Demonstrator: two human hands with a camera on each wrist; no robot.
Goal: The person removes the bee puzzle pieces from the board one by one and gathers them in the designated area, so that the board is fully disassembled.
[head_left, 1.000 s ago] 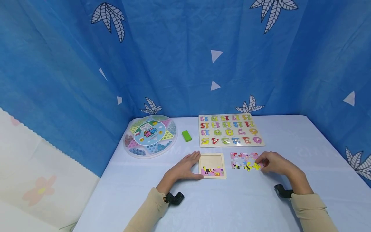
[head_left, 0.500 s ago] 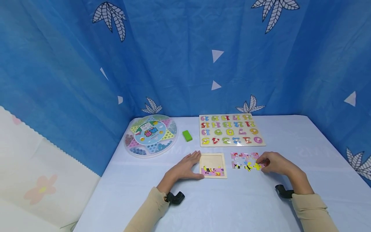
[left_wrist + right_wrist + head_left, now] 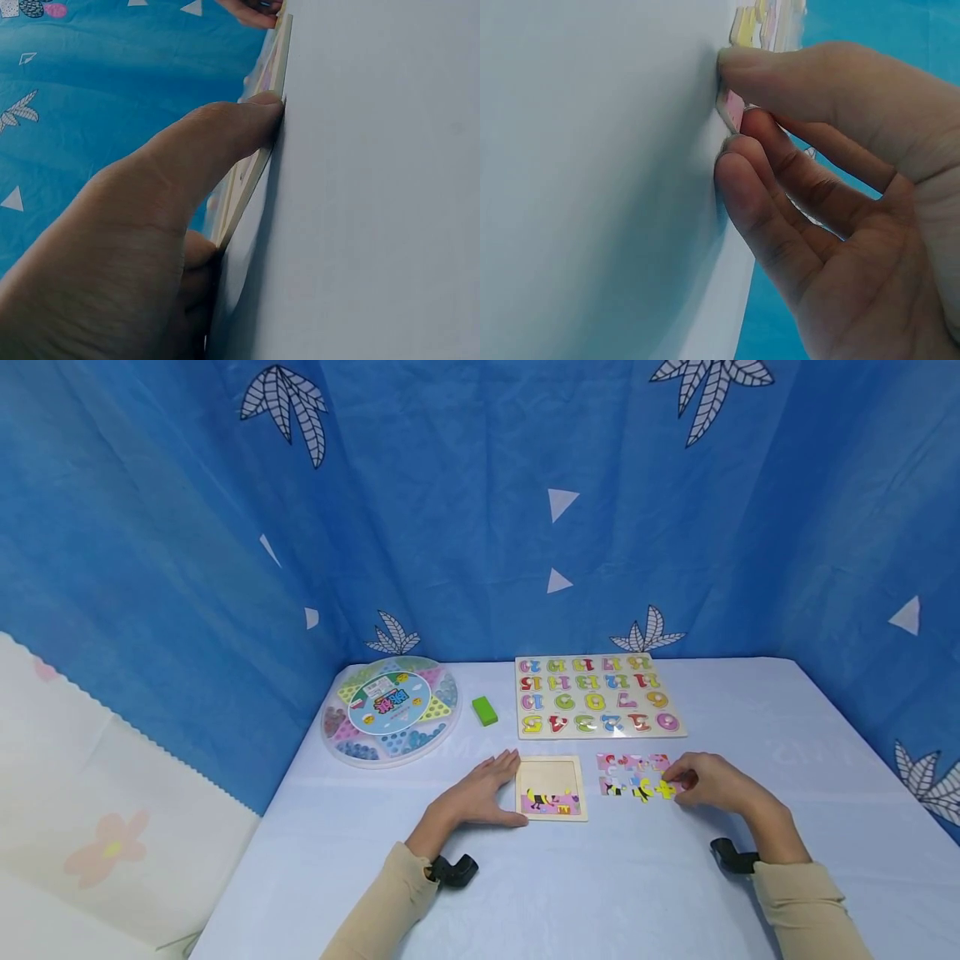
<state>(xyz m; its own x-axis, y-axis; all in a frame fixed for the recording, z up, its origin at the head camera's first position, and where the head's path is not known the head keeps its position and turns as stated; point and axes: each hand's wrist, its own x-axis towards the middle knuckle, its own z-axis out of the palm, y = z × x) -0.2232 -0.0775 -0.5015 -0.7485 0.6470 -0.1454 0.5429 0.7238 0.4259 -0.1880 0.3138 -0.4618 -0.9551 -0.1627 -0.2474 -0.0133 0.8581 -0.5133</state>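
Observation:
My left hand holds the left side of a small square wooden puzzle tray, its thumb at the near edge and fingertips by the far corner. In the left wrist view the thumb presses the tray's edge. A strip of bee picture fills the tray's lower part; bare wood shows above it. To the right lie several loose jigsaw pieces, pink with yellow and black. At their right end my right hand pinches a pink jigsaw piece between thumb and fingers, partly hidden by them.
Behind the tray lies a number board with colourful numerals. A green block is left of it, and a round Chinese checkers board lies farther left. Blue curtain hangs behind the white-covered table.

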